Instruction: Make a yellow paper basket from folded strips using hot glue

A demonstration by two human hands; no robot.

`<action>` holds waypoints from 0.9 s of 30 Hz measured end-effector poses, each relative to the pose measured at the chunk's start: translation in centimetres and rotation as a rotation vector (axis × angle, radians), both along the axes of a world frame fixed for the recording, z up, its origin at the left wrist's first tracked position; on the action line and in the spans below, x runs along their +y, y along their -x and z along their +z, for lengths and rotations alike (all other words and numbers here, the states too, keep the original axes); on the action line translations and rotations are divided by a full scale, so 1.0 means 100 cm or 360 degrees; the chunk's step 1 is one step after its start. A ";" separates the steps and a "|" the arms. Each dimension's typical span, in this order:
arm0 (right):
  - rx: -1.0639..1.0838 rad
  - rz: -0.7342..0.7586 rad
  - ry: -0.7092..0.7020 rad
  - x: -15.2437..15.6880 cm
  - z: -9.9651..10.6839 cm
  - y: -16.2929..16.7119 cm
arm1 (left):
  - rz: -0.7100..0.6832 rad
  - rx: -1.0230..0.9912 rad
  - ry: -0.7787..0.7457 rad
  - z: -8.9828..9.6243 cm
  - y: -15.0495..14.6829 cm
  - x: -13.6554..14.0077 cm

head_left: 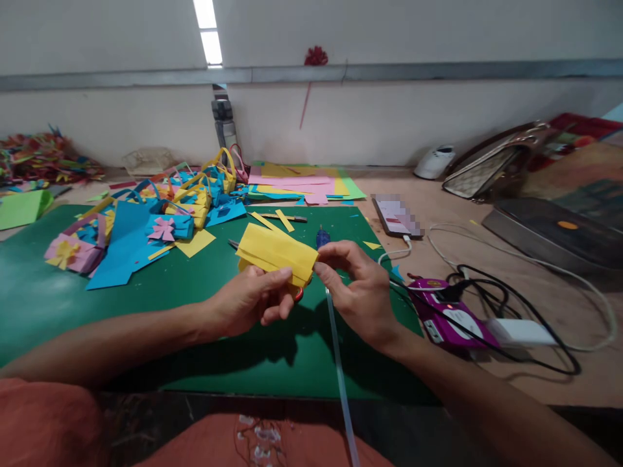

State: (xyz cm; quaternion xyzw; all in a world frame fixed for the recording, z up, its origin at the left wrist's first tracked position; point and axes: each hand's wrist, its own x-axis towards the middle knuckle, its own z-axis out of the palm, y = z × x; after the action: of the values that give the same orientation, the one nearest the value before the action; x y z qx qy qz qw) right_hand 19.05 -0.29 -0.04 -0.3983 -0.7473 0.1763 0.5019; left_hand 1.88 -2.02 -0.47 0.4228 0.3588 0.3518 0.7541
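Observation:
A folded piece of yellow paper [277, 250] is held up above the green mat [185, 344]. My left hand [257, 295] grips it from below, thumb on its lower front flap. My right hand [363, 288] pinches its right end between thumb and fingers. Partly hidden behind the paper lie scissors [298, 295], with a dark blade tip and a bit of red handle showing. Just past my right hand is a blue-nosed hot glue gun [322, 238], mostly covered by the hand. A long clear glue stick [338, 363] runs from there over the mat's front edge.
Small paper baskets [195, 204] with handles and blue sheets stand at left. Coloured paper [304, 181] is stacked at the back. A phone [396, 217], purple power strip [450, 314] and looped cables lie at right. Yellow strips [284, 220] lie behind the folded paper.

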 end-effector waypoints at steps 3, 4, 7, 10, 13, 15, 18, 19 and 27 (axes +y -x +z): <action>-0.0373 -0.0068 -0.0572 0.001 0.000 -0.007 | 0.0027 0.0030 -0.0035 0.006 0.001 0.000; -0.0490 -0.0080 -0.0718 0.002 0.000 -0.009 | 0.0021 0.0042 -0.0027 0.008 0.002 0.001; -0.0799 -0.0121 -0.0952 0.005 0.000 -0.014 | -0.0033 0.0093 -0.0028 0.012 0.003 0.002; -0.0984 -0.0125 -0.1129 0.007 0.001 -0.017 | -0.0083 0.0177 -0.0054 0.010 0.005 0.005; -0.1095 -0.0104 -0.1216 0.007 0.002 -0.018 | -0.0131 0.0299 -0.0105 0.010 0.008 0.006; -0.1117 -0.0107 -0.1153 0.006 0.003 -0.018 | -0.0201 0.0473 -0.0223 0.016 0.012 0.004; -0.1099 -0.0093 -0.0941 0.005 0.004 -0.018 | -0.0305 0.0967 -0.0759 0.032 0.021 0.001; -0.1066 -0.0064 -0.0840 0.004 0.005 -0.017 | -0.0196 0.1141 -0.1080 0.037 0.024 0.001; -0.0713 0.0263 -0.0053 -0.002 0.015 -0.010 | -0.0364 0.1365 -0.1910 0.035 0.034 0.021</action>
State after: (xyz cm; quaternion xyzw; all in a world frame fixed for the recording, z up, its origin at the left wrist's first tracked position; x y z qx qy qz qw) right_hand 20.05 -0.53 1.44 -0.3567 -0.8727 0.1118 0.3140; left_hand -1.53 0.12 3.02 0.8967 0.3216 0.2108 0.2195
